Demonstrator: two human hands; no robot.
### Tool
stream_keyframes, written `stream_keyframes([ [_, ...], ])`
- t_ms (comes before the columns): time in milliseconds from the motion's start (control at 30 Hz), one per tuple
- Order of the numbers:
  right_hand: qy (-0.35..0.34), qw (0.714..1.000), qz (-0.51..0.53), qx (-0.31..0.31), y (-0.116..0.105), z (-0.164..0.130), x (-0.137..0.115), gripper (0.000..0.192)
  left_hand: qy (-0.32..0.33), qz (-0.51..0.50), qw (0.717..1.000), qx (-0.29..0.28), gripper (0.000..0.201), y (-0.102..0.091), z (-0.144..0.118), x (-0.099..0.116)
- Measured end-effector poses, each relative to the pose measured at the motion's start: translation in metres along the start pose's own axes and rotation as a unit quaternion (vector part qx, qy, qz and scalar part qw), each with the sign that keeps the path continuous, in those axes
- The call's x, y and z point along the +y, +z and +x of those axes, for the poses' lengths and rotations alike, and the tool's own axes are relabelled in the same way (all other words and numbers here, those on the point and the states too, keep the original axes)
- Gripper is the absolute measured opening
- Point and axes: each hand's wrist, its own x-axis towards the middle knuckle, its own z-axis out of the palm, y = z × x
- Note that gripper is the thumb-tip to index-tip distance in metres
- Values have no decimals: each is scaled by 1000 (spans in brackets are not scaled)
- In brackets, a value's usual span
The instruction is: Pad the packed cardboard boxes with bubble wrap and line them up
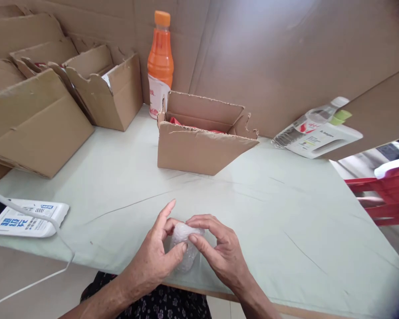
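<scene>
Both of my hands meet near the front edge of the pale green table, holding a small clear plastic-wrapped item between them. My left hand grips it from the left with thumb under and index finger raised. My right hand pinches its top from the right. Much of the item is hidden by my fingers.
An open cardboard box with red contents stands behind my hands. An orange drink bottle is behind it. More cardboard boxes sit at left, a white packet with a cable at front left, a white jug and a red chair at right.
</scene>
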Motion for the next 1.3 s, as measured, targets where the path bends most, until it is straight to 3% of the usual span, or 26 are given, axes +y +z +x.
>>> stream_keyframes([
  [100,30,995,28,86,-1,-3,5,6,19,-4,1000,0,89,4,5,-7],
  [200,56,992,32,105,-6,-7,11,10,1,23,999,-29,80,6,7,-13],
  [300,72,997,5,35,-19,-5,10,28,4,97,995,-36,72,2,7,-12],
  [400,66,996,-21,-59,-37,0,5,16,80,197,976,-55,62,-12,14,4],
  [433,61,996,-26,-67,-44,1,3,11,127,235,963,-42,59,-17,19,13],
  [500,57,997,-33,-43,-56,4,2,10,243,320,915,36,56,-28,35,38],
  [600,59,997,-41,12,-72,6,2,10,389,420,799,186,57,-40,71,81],
  [667,53,997,-39,45,-81,8,1,10,431,453,744,237,59,-45,99,103],
  [733,41,996,-31,78,-90,10,-3,10,432,478,720,257,59,-48,122,113],
  [867,35,982,-22,184,-108,14,-15,18,412,487,715,285,37,-49,137,104],
  [1000,43,936,-43,348,-124,30,-31,26,414,451,731,301,26,-45,119,83],
  [1067,14,921,-66,384,-130,47,-41,28,417,439,737,301,25,-44,112,76],
  [1167,-35,923,-148,354,-134,81,-52,29,428,425,737,304,24,-44,108,71],
  [1300,-78,940,-225,244,-127,134,-64,21,438,399,746,303,24,-44,108,68],
])
